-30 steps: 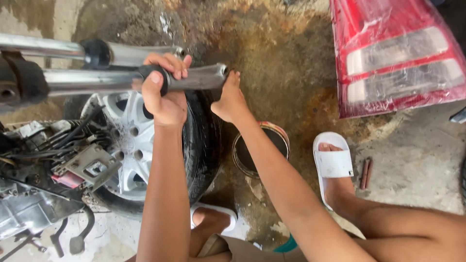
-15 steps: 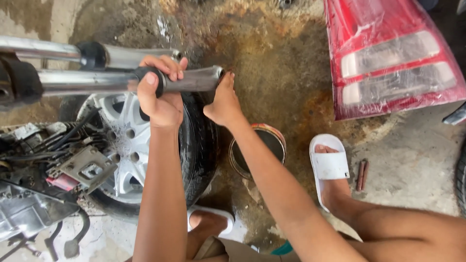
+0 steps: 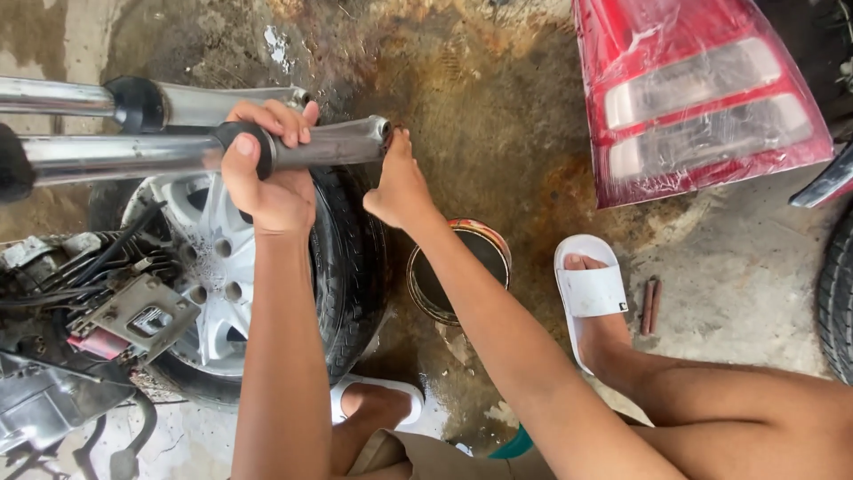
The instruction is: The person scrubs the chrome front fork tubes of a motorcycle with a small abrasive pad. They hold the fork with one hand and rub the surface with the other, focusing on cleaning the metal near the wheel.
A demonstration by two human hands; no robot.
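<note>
A left hand [image 3: 267, 182] closes its grip around a grey metal fork tube [image 3: 213, 151] held level above a black tyre with silver alloy wheel [image 3: 275, 276], while the right hand [image 3: 400, 187] pinches the tube's open end over a rusty round tin [image 3: 462, 267]

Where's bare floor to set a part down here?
Free: floor between tail light and white sandal; stained patch above the can. Crowded: lower left, wheel and engine parts. Both hands on the fork tube.
</note>
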